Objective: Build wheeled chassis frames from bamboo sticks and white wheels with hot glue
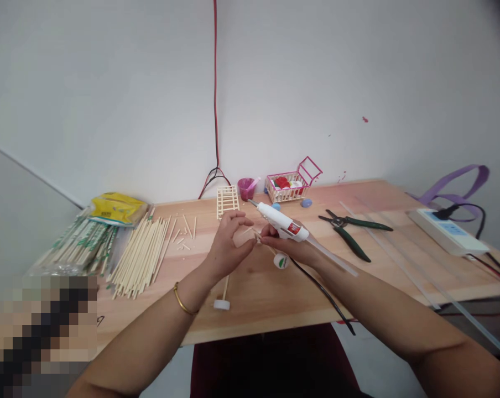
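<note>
My right hand (293,249) is closed round a white hot glue gun (277,220), which points up and to the left, a clear glue stick (333,257) trailing from its back. Its fingertips meet a short piece of wooden stick (257,235). My left hand (229,243) faces it, fingers curved and apart from the thumb, whose tip is at the same small piece. Below my left palm a wooden stick (225,288) runs down to a white bottle cap (222,304). A second cap with a green print (281,260) sits under my right hand, at another stick's end.
Left lie loose wooden sticks (142,254), wrapped sticks (82,243) and a yellow packet (117,208). Behind are a stick frame (227,202), a purple cup (246,189) and a pink-edged basket (287,188). Green-handled pliers (349,229) and a power strip (449,231) lie right; a black cord (324,298) crosses the front edge.
</note>
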{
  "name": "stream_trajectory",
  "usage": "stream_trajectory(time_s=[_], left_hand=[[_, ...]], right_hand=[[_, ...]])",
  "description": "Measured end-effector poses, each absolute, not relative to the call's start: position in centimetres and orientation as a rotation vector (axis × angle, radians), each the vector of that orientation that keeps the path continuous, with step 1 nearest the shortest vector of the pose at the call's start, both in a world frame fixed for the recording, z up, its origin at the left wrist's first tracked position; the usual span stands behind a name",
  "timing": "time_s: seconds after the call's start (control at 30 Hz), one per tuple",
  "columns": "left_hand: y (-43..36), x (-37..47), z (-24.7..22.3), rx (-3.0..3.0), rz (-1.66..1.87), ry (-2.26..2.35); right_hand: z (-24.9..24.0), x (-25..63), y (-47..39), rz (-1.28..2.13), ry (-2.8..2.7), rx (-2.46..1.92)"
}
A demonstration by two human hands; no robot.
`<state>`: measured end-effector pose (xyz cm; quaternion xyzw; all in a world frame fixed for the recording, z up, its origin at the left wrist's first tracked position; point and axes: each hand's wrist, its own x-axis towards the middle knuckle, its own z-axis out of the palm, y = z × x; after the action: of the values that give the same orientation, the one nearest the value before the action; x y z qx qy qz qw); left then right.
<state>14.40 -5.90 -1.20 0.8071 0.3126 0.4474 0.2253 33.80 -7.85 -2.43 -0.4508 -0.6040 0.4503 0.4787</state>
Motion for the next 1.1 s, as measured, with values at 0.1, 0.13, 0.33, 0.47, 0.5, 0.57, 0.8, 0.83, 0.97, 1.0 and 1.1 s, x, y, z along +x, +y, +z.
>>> stream_trajectory(time_s=[0.1, 0.13, 0.33, 0.47, 0.5, 0.57, 0.8, 0.83, 0.97, 1.0, 1.1], left_hand=[[-6.2, 14.5, -1.0, 2.271, 1.204, 0.842], [-6.2, 14.6, -1.0, 2.284, 1.201, 0.841], [-6.3, 14.7, -1.1, 2.355, 1.240, 0.833], [-6.4, 14.7, -1.0, 2.388, 1.278, 0.816], [-6.4, 14.7, -1.0, 2.416, 1.296, 0.818], [-6.5, 14.6, -0.8, 2.500, 1.362, 0.825], [-7.1, 14.1, 0.2, 2.481, 1.613, 0.719], [-7.3, 14.0, 0.2, 2.452, 1.621, 0.729], [-7.8, 14.2, 0.0, 2.410, 1.501, 0.974], [-8.0, 14.3, -0.2, 2.352, 1.420, 1.046], [-8.7, 15.0, -0.7, 2.082, 1.184, 1.096]], right_hand=[[-2.1, 33.7, -8.1, 1.094, -1.544, -1.077], [-2.0, 33.7, -8.1, 1.092, -1.554, -1.070], [-1.9, 33.6, -8.4, 1.101, -1.578, -1.051], [-1.7, 33.7, -8.6, 1.019, -1.626, -1.078], [-1.7, 33.7, -8.6, 1.001, -1.638, -1.087], [-1.5, 33.7, -8.6, 0.975, -1.650, -1.100], [-2.1, 34.1, -8.2, 0.922, -1.552, -1.137], [-2.3, 34.1, -8.1, 0.910, -1.532, -1.142], [-2.7, 34.5, -7.9, 0.876, -1.534, -1.155], [-2.7, 34.5, -7.9, 0.874, -1.532, -1.155], [-3.0, 34.0, -7.8, 0.906, -1.432, -1.122]])
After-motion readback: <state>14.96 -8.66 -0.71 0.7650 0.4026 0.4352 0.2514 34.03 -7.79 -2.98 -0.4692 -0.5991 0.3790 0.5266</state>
